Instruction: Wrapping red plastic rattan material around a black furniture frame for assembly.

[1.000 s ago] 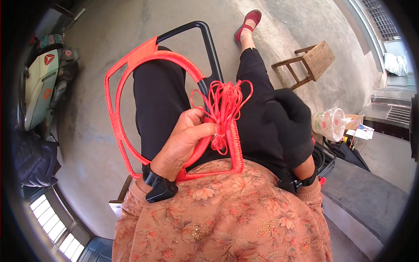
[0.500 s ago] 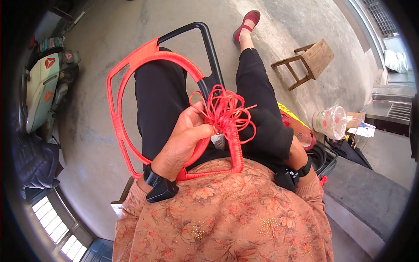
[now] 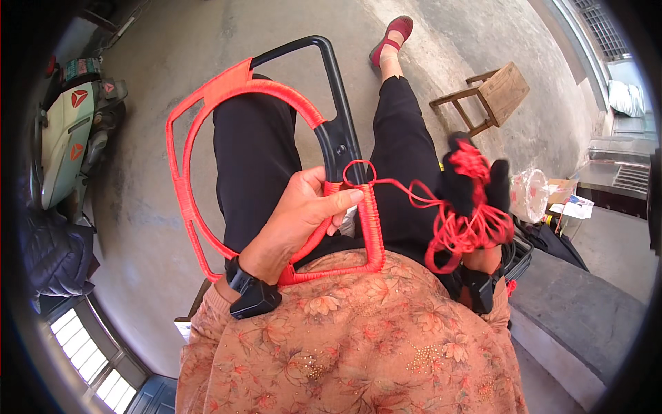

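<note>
A black frame with an inner ring lies across my lap, much of it tightly wrapped in red cord. My left hand is bare and closed around the wrapped bars beside the black joint, its thumb laid across the wrapping. From that spot a small loop and a single strand of cord run over to the right. They lead to a loose bundle of red cord at my right hand, which wears a black glove. Motion blurs this hand, but the bundle hangs from its fingers and palm.
A small wooden stool stands on the concrete floor, ahead to the right. At the right are a clear plastic-wrapped tub, a cardboard box and a grey ledge. A scooter and a dark padded jacket are at the left.
My right hand has come up from beside my thigh and now has the cord bundle, drawn rightward off the frame. A strand stretches between them. My left hand keeps its grip.
</note>
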Action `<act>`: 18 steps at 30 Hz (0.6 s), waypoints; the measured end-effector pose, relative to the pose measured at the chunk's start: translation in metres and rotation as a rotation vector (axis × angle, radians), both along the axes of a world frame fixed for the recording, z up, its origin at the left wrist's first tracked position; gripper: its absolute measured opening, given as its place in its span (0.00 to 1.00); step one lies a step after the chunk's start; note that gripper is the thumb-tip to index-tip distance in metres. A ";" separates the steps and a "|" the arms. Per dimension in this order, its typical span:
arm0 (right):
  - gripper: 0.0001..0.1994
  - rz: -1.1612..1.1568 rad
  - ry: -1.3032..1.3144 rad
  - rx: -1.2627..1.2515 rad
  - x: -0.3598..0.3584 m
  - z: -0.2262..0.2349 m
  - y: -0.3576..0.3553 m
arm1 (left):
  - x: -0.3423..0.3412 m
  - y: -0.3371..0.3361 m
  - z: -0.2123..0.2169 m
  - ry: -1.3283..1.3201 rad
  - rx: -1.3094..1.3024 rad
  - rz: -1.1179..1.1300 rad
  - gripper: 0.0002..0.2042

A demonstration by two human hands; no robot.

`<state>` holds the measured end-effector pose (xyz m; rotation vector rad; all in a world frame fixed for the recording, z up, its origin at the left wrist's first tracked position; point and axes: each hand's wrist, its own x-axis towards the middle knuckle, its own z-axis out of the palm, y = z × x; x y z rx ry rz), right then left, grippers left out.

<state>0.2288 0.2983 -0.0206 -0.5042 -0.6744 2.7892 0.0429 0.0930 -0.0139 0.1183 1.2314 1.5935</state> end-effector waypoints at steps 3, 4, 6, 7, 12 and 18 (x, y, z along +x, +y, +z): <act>0.22 0.360 -0.408 1.068 -0.056 0.037 -0.005 | 0.000 0.003 0.000 0.009 -0.023 0.002 0.09; 0.20 0.460 -0.373 1.348 -0.064 0.036 -0.006 | 0.000 0.002 0.001 0.001 -0.029 -0.002 0.08; 0.18 0.564 -0.326 1.628 -0.069 0.034 -0.004 | -0.001 0.001 0.003 0.000 -0.043 0.000 0.09; 0.16 0.562 -0.405 1.593 -0.067 0.031 0.000 | -0.001 0.000 0.004 -0.002 -0.056 -0.002 0.09; 0.17 0.342 -0.550 0.783 -0.045 0.037 0.000 | 0.000 0.002 -0.003 -0.001 -0.029 0.016 0.09; 0.17 0.270 -0.054 1.374 -0.042 0.054 -0.039 | 0.002 0.006 -0.015 0.033 -0.045 0.000 0.10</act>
